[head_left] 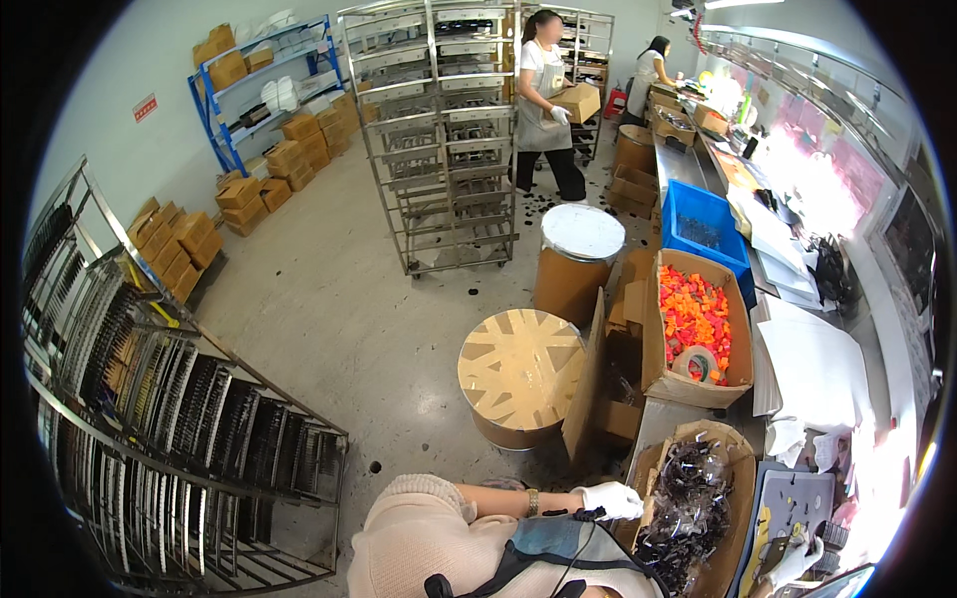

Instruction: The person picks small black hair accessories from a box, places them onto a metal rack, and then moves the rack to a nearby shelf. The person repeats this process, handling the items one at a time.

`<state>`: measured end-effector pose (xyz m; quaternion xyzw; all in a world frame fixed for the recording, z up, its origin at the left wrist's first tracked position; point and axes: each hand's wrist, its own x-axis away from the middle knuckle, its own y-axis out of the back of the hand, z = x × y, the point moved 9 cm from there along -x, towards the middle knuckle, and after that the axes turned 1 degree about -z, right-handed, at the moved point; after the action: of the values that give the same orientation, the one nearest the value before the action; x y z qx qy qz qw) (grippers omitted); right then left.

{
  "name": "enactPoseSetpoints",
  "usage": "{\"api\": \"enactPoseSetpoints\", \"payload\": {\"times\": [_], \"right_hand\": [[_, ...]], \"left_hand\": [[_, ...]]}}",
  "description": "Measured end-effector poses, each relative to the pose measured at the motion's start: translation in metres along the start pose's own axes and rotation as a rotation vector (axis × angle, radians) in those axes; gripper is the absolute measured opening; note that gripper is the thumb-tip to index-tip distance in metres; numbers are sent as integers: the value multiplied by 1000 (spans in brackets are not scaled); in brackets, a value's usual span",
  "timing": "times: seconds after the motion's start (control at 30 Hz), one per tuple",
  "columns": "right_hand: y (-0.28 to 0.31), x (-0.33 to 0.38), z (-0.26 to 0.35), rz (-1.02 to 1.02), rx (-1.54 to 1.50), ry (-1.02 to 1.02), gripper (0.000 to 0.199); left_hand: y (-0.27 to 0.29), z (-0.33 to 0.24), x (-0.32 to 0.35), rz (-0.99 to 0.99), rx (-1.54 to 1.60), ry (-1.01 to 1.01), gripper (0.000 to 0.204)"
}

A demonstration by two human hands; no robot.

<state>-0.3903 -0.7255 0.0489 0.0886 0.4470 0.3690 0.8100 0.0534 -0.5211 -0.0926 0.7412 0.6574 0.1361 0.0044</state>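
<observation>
The white-gloved left hand (pixel 610 500) is beside an open brown cardboard box (pixel 741 473) holding a heap of small glossy black pieces mixed with clear film (pixel 688 508); whether its fingers grip anything cannot be told. The white-gloved right hand (pixel 796 563) is over a flat grey mat (pixel 812 488) on the surface, its grasp equally unclear. The pieces look light, stiff, slippery and prone to tangling, so each is probably best pinched singly by one end.

factory workshop, wheeled metal rack (pixel 442 140), long steel workbench (pixel 676 164), lidded drum (pixel 576 269), box of orange parts (pixel 693 388), aproned worker (pixel 541 100)
</observation>
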Motion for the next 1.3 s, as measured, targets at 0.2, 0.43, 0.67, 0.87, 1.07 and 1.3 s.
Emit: {"api": "enactPoseSetpoints", "payload": {"times": [0.2,0.43,0.67,0.87,1.07,1.3], "right_hand": [[-49,221,159,1228,-476,-685,13],[-35,356,85,1283,-709,-1433,48],[-30,361,87,1146,-672,-1246,45],[-40,290,123,832,-694,-543,39],[-27,298,88,1127,-910,-873,16],[236,242,-1,610,-422,-948,31]], "left_hand": [[-30,-69,0,34,-432,-89,53],[-103,-79,3,351,-717,-257,26],[-116,-61,7,299,-710,-271,21],[-113,-86,-8,118,-802,-393,15],[-166,-154,6,320,-1053,-1047,9],[-90,-18,-113,394,-565,24,31]]}}
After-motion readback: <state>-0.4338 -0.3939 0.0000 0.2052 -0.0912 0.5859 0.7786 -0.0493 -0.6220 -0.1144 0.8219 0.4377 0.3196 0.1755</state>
